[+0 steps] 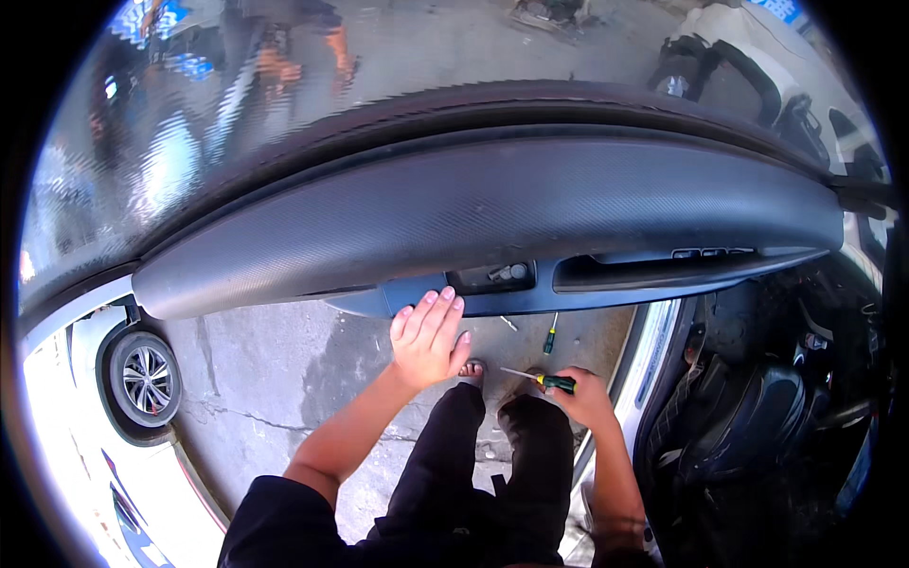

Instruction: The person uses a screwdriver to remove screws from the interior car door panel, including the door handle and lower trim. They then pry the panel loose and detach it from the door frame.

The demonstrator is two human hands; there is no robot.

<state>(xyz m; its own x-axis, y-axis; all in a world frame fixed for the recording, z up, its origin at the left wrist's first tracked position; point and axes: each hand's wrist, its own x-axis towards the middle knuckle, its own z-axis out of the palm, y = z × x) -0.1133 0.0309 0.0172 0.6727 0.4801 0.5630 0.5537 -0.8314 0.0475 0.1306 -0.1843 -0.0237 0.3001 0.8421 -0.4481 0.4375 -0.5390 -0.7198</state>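
Observation:
A dark textured car door panel (492, 199) stretches across the view in front of me. My left hand (429, 343) lies with its fingers extended against the lower edge of the blue-grey armrest trim (417, 292), beside a small pull recess (466, 280). Inside that recess a light-coloured fitting (511, 273) shows. Lower and to the right, my right hand (585, 398) is closed around a screwdriver (559, 383) with a green and black handle. Its thin shaft points left, apart from the panel.
On the ground below the door lie a second green-handled screwdriver (549, 341) and a thin metal piece (509, 323). The door sill (653, 355) and a dark car seat (767, 417) are at right. A white car's wheel (146, 379) stands at left. Window glass (426, 57) rises beyond the panel.

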